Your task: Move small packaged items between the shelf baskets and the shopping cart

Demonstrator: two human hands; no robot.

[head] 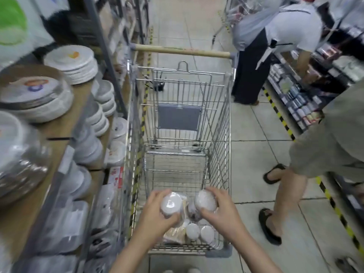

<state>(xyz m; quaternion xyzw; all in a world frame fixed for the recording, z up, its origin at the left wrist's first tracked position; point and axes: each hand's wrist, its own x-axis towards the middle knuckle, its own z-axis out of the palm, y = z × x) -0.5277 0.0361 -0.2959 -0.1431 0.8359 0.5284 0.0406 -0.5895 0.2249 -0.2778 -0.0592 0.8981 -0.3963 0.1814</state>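
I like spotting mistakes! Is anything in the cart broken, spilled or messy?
Nothing looks broken or spilled. The left hand and right hand each hold a round wrapped pack over the cart. The packs lying below are jumbled loosely in the near end, not stacked, which seems ordinary for a cart.

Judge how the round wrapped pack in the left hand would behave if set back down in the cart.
The round pack in the left hand looks glossy with film, so probably a bit slippery. One hand holds it, so likely light. Being round, it may roll or settle unevenly on the other packs in the cart.
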